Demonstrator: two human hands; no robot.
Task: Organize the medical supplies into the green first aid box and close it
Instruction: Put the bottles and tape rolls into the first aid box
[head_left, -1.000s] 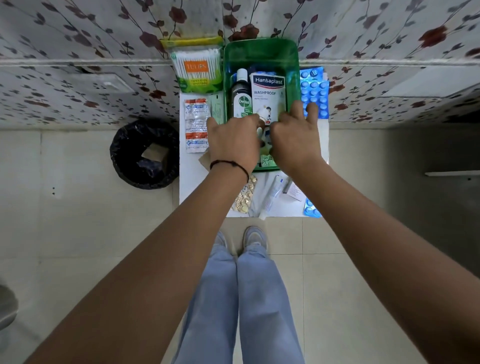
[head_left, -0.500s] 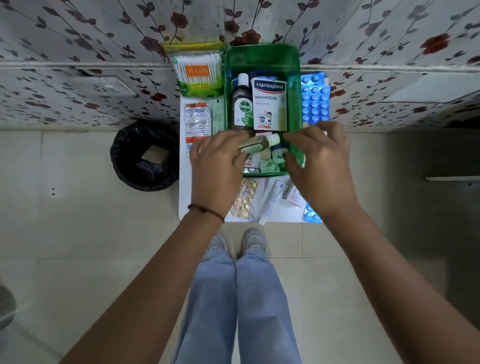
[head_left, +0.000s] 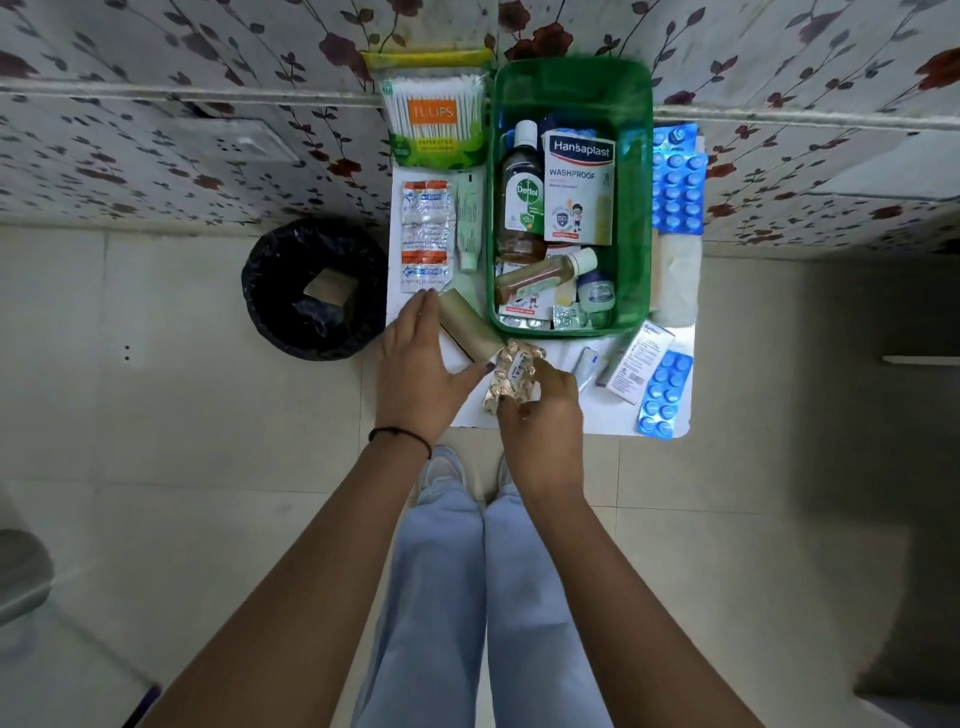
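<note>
The green first aid box (head_left: 636, 218) stands open on a small white table (head_left: 566, 421), holding a Dettol bottle (head_left: 522, 197), a Hansaplast carton (head_left: 577, 187), a small amber bottle (head_left: 540, 275) and sachets. My right hand (head_left: 543, 421) grips a gold pill strip (head_left: 511, 379) just in front of the box. My left hand (head_left: 415, 369) lies flat beside a tan bandage roll (head_left: 467, 325), fingers spread. Left of the box lie orange-and-white sachet strips (head_left: 427, 234) and a pale tube (head_left: 469, 223).
A cotton-bud pack (head_left: 434, 122) leans on the floral wall. Blue pill strips lie right of the box (head_left: 675, 192) and at the table's front right corner (head_left: 665, 395), next to a white carton (head_left: 636, 366). A black bin (head_left: 311, 288) stands left of the table.
Both hands have withdrawn from inside the box toward the table's front. The small amber bottle now lies in the box. My right hand has picked up the gold pill strip.
</note>
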